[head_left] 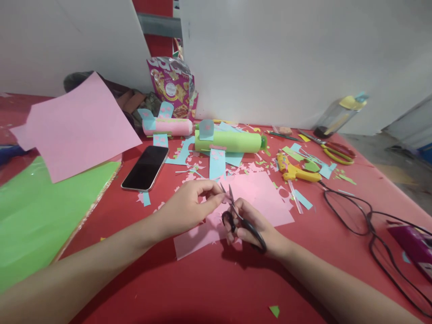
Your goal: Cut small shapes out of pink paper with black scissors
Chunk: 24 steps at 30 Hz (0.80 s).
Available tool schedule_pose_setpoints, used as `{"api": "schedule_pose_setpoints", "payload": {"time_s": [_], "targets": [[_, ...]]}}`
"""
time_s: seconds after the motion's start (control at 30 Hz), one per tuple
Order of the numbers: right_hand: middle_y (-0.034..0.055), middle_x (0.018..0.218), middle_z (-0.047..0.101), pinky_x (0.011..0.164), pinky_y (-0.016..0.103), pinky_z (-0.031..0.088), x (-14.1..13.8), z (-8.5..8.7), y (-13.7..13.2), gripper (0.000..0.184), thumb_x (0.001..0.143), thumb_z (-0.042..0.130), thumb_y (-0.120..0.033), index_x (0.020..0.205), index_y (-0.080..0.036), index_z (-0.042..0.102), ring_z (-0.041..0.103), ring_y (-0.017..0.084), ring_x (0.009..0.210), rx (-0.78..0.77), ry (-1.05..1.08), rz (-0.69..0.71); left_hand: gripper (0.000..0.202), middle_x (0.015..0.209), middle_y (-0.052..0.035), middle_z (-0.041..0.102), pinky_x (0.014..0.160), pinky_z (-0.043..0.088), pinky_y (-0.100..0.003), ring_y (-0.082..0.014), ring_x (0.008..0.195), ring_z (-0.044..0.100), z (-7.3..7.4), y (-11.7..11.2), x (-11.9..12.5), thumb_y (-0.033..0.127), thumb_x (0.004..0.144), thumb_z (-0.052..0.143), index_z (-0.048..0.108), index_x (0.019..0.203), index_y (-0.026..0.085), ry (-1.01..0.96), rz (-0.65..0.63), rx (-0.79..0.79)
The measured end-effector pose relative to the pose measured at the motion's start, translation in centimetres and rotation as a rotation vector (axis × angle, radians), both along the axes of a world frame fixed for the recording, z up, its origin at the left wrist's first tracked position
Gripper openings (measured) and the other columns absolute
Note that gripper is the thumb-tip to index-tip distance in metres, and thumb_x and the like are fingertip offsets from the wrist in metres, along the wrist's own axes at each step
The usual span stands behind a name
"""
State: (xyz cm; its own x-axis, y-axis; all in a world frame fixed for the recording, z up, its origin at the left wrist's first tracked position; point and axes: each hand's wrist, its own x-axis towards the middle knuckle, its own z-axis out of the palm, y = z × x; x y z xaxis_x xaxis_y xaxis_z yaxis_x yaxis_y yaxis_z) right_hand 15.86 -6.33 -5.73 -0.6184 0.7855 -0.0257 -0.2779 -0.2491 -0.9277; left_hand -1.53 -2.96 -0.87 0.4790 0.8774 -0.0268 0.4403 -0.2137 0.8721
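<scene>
My right hand point(251, 220) is wrapped round the black handles of a pair of scissors point(253, 235), whose blades stand apart and point away from me. Pinched between the thumb and fingers of my left hand point(199, 200) is a small pink paper piece point(227, 198), right at the blades. Beneath both hands lies a pink paper sheet point(266, 198) with ragged cut edges, scattered with pink scraps. Beyond it, a green paper-covered bottle point(232, 141) and a pink one point(170, 127) lie on their sides, with light blue paper fins.
A phone point(146, 168) lies left of the bottles. Large pink paper point(81, 128) and green sheets point(91, 198) cover the left side. At right are a yellow glue gun point(299, 173) with its cord point(367, 216), larger scissors point(337, 153) and a tilted clear bottle point(339, 116). A snack bag point(173, 85) stands behind.
</scene>
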Motion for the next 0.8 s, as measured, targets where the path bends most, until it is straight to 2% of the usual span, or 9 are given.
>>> {"api": "schedule_pose_setpoints", "payload": {"time_s": [0.23,0.4,0.8], "targets": [[-0.0042,0.067,0.048,0.054,0.025,0.035,-0.09,0.08,-0.3,0.037,0.068,0.064,-0.041,0.076,-0.022,0.034,0.049,0.009,0.056,-0.076,0.014,0.001,0.021,0.064,0.0018,0.054,0.061,0.038,-0.022,-0.0119,0.064,0.048,0.22,-0.25,0.3,0.025,0.078,0.042,0.051,0.06,0.016,0.003,0.004,-0.014],[-0.0043,0.068,0.047,0.053,0.025,0.035,-0.46,0.03,-0.66,0.038,0.068,0.064,-0.042,0.076,-0.023,0.032,0.049,0.009,0.054,-0.134,0.046,0.004,0.018,0.061,0.0036,0.052,0.059,0.037,-0.021,-0.0102,0.062,0.048,-0.24,-0.5,0.46,0.02,0.077,0.043,0.049,0.06,0.016,-0.044,0.018,-0.043],[-0.0051,0.064,0.044,0.053,0.025,0.033,-0.76,0.03,-0.82,0.035,0.072,0.058,-0.044,0.076,-0.023,0.03,0.046,0.01,0.053,-0.022,-0.014,-0.026,0.019,0.059,0.0037,0.05,0.057,0.037,-0.02,-0.0099,0.06,0.047,-0.61,-0.74,0.55,0.019,0.076,0.043,0.047,0.057,0.016,-0.045,0.04,-0.075]]}}
